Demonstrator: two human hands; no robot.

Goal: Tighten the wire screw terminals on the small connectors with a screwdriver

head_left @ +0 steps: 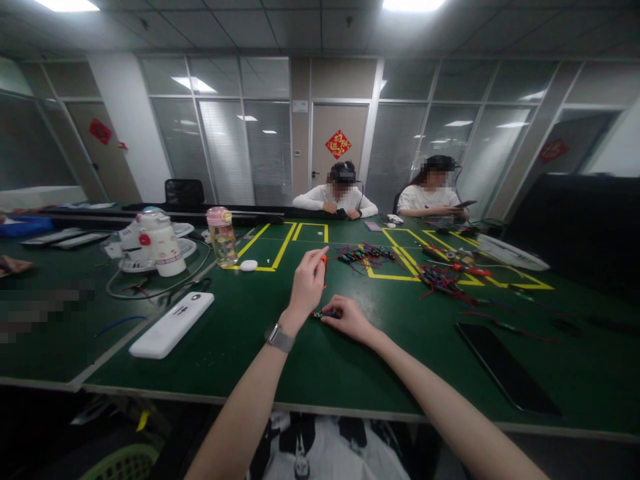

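Observation:
My left hand [309,283], with a watch [279,337] on its wrist, is closed round an upright orange-handled screwdriver [325,261]. Most of the handle is hidden behind the fingers. Its thin shaft points down at a small green circuit board [317,315] on the table. My right hand [349,318] pinches the right end of that board against the tabletop, its fingers covering part of it. Beyond the hands lies a pile of small boards with red and dark wires [367,255]; a second wired pile [440,279] is farther right.
A white power bank [173,325] lies left on the green table [240,360], a black phone [505,367] right. Bottles [221,237] and a white earbud case [249,265] stand farther left. Red-handled tools [470,269] lie right. Two people sit opposite.

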